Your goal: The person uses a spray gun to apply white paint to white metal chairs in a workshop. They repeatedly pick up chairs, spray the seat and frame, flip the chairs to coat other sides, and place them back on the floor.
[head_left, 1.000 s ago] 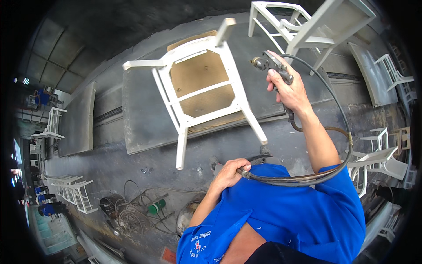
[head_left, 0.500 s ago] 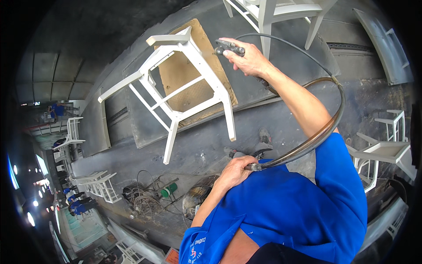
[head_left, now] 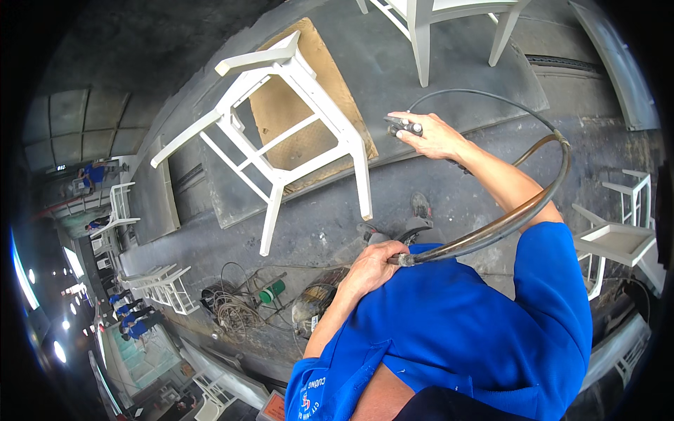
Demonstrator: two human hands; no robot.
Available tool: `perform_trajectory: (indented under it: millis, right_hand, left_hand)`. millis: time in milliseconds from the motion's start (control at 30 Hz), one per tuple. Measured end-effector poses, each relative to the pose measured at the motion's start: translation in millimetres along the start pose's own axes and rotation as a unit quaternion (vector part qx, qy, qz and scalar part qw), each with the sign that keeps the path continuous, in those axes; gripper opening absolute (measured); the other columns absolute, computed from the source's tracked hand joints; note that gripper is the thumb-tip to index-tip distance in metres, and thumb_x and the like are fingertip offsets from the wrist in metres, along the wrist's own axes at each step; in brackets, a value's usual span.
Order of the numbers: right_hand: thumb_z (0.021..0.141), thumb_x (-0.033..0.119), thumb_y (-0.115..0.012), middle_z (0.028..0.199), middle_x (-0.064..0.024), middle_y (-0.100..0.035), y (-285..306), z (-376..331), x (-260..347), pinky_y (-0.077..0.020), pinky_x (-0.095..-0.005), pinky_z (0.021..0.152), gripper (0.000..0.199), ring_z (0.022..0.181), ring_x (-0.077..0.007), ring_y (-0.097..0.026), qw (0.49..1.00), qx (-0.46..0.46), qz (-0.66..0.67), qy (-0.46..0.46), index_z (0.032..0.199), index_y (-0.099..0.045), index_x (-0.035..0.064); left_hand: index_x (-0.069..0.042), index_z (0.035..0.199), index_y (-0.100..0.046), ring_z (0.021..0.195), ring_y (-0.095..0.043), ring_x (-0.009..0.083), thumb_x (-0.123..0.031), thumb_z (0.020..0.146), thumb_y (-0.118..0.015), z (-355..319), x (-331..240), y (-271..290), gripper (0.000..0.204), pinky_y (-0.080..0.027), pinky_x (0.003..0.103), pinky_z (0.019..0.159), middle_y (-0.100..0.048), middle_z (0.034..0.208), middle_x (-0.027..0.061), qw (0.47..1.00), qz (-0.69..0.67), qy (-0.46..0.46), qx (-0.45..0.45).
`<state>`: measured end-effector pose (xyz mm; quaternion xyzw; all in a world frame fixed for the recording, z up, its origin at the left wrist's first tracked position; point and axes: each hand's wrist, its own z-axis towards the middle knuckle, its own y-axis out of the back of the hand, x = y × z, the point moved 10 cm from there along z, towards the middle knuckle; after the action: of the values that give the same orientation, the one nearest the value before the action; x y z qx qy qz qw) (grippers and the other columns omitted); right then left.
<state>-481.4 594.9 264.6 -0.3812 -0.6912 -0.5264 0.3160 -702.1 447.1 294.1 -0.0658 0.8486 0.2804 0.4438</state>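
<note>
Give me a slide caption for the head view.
Right hand aims a spray gun toward a white chair while left hand holds the hose.

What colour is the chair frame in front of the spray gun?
White, over a brown board; the chair frame shows clearly in the head view, the only one.

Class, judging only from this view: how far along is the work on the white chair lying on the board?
Done: the chair already looks evenly white on every face that shows. In hand: the right hand holds a spray gun pointed toward the chair; the left hand gathers the hose. Left: the faces turned away can't be judged. No spray is visible.
</note>
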Motion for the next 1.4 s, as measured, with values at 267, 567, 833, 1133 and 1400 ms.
perform_trajectory:
  millis: [267,567,833,1133,1400]
  right_hand:
    - [0.103,0.032,-0.062,0.11,-0.012,-0.077,48.4,14.0,63.5,-0.055,-0.0421,0.095,0.047,0.101,-0.0298,-0.074,0.99,-0.094,0.057,0.087,0.149,-0.057,0.0237]
    - [0.103,0.033,-0.064,0.096,-0.0077,-0.076,65.6,13.8,107.4,-0.0543,-0.039,0.085,0.047,0.085,-0.0225,-0.071,0.976,-0.142,0.083,0.141,0.148,-0.058,0.0234]
    - [0.102,0.031,-0.063,0.088,-0.0068,-0.072,41.1,-39.8,53.4,-0.0553,-0.0371,0.078,0.05,0.072,-0.0195,-0.066,0.996,-0.091,0.023,-0.005,0.151,-0.056,0.0232]
    - [0.101,0.019,-0.067,0.115,-0.0136,-0.076,59.1,-107.4,177.7,-0.0573,-0.0354,0.086,0.051,0.092,-0.0211,-0.072,0.963,-0.135,0.099,0.212,0.15,-0.057,0.0142]
    - [0.1,0.018,-0.067,0.127,-0.0225,-0.071,-0.2,-115.6,199.3,-0.0537,-0.0403,0.099,0.048,0.117,-0.0389,-0.07,0.977,-0.118,0.001,0.175,0.147,-0.058,0.0091]
  left_hand:
    - [-0.004,0.108,-0.073,0.095,-0.071,0.037,-0.014,0.09,-0.075,-3.6,-1.4,1.9,0.02,-0.056,0.043,0.081,-0.074,0.103,0.0162,1.0,-0.014,0.001,-0.013]
    - [-0.003,0.106,-0.072,0.088,-0.07,0.0354,-0.011,0.091,-0.074,-9.7,6.2,5.2,0.017,-0.055,0.042,0.077,-0.072,0.097,0.0165,1.0,-0.016,0.002,-0.025]
    - [-0.004,0.103,-0.072,0.092,-0.068,0.0357,-0.012,0.094,-0.07,-18.5,10.0,2.0,0.013,-0.053,0.043,0.082,-0.072,0.095,0.0147,0.998,-0.039,-0.032,-0.039]
    - [-0.002,0.099,-0.07,0.092,-0.069,0.0362,-0.016,0.096,-0.071,-13.1,1.6,-10.3,0.014,-0.054,0.044,0.079,-0.072,0.095,0.0154,0.993,-0.018,-0.114,-0.002]
    - [-0.002,0.102,-0.07,0.093,-0.069,0.0378,-0.02,0.1,-0.069,-32.7,17.1,-1.1,0.017,-0.054,0.046,0.08,-0.072,0.096,0.0161,0.989,-0.034,-0.14,-0.022]
